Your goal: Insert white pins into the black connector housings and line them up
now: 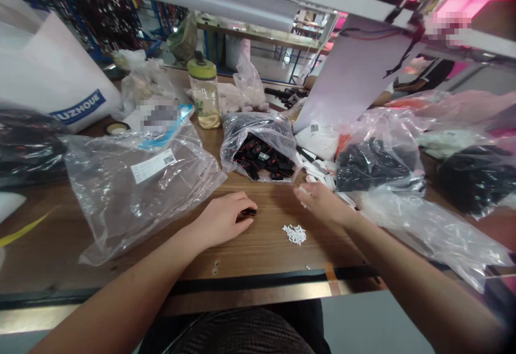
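My left hand (226, 217) rests on the brown table (258, 262), its fingers curled round a small black part (249, 211). To the right, my right hand (322, 202) is over the table, fingers bent together and blurred; what they hold, if anything, cannot be made out. Between and nearer to me lies a small pile of white pieces (295, 234), with one loose white piece (307, 267) near the edge. Beyond my hands, an open clear bag (258, 122) holds several black parts with orange bits (264, 156). White strips (316, 171) lie beside that bag, just behind my right hand.
A large clear bag with a label (116, 192) spreads over the left side. A bottle with a green lid (204, 96) stands behind. On the right are bags of black items (374, 160) and a crumpled clear bag (431, 230). A white panel (350, 74) rises behind.
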Demonstrator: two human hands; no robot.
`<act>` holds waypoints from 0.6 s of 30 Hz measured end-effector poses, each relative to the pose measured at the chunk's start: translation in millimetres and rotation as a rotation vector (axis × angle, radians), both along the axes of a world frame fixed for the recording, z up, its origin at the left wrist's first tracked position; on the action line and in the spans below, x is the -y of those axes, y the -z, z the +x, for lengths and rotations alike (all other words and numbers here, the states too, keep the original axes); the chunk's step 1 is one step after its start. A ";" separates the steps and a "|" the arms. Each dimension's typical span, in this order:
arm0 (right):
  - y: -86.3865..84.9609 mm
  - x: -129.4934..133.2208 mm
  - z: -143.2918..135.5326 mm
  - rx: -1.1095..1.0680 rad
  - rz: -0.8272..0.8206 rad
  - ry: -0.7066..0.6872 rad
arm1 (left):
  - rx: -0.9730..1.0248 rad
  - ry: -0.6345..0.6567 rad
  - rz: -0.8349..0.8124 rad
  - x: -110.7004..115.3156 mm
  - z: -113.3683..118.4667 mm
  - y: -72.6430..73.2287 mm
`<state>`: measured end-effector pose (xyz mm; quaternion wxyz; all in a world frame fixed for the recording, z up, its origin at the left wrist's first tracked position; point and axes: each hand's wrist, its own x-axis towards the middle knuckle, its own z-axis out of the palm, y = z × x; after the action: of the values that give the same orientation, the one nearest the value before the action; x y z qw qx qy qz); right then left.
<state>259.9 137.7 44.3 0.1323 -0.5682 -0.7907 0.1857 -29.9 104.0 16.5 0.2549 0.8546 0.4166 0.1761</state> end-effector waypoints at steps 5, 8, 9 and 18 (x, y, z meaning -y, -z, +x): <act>36.3 49.4 -19.5 0.251 0.083 0.012 | -0.013 0.017 0.012 -1.3 1.0 2.5; 37.8 58.8 -22.2 0.328 0.118 0.008 | -0.009 0.004 -0.001 -0.6 1.2 1.5; 36.2 61.2 -22.4 0.354 0.129 0.002 | -0.005 -0.007 -0.012 0.0 1.3 0.8; 22.2 80.4 -20.8 0.449 0.251 -0.023 | 0.051 -0.014 -0.159 7.9 5.7 -1.9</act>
<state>239.1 57.3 22.0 0.0206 -0.5652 -0.8236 -0.0430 -24.2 96.1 18.4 0.3312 0.8240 0.4287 0.1662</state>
